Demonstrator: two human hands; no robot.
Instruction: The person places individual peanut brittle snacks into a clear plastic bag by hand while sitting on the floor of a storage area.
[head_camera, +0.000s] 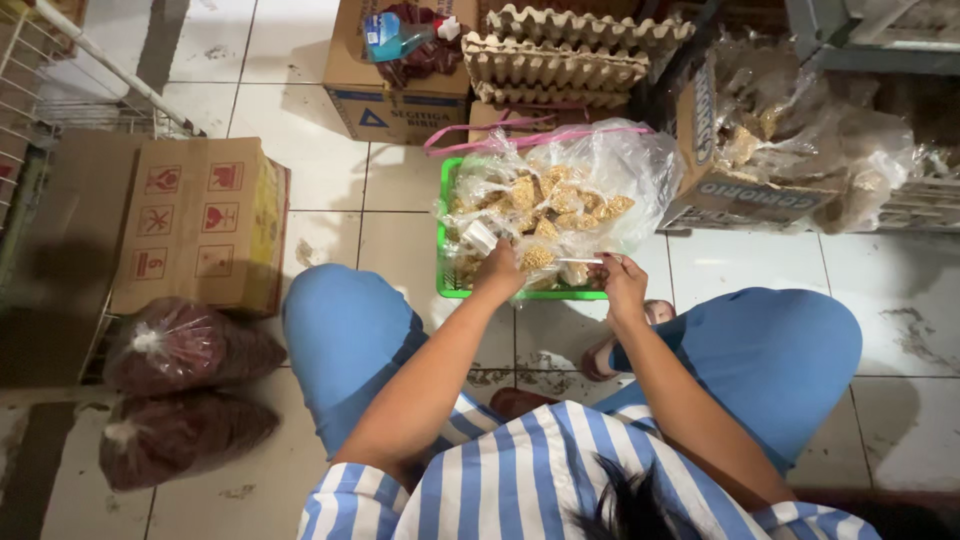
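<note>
Person sits over a white tiled floor, knees in blue trousers spread, striped blue and white shirt at the bottom of view. Left hand is curled closed on a small packet of golden-brown snack pieces at the front of the big clear plastic bag. Right hand sits just beside it, fingers pinched on a thin white strip that runs across toward the left hand; can't tell exactly what the strip is. Hands close together, not touching.

The clear bag is stuffed with many small packets of the same snack and sits in a green plastic basket on the floor between the knees, its front edge near the hands. Pink plastic string lies behind the bag.

Around it: stacked grey egg trays on a cardboard box behind, another box with bagged snacks to the right, a brown carton with red handling symbols to the left, two dark red tied bags near the left knee, white wire rack top left
</note>
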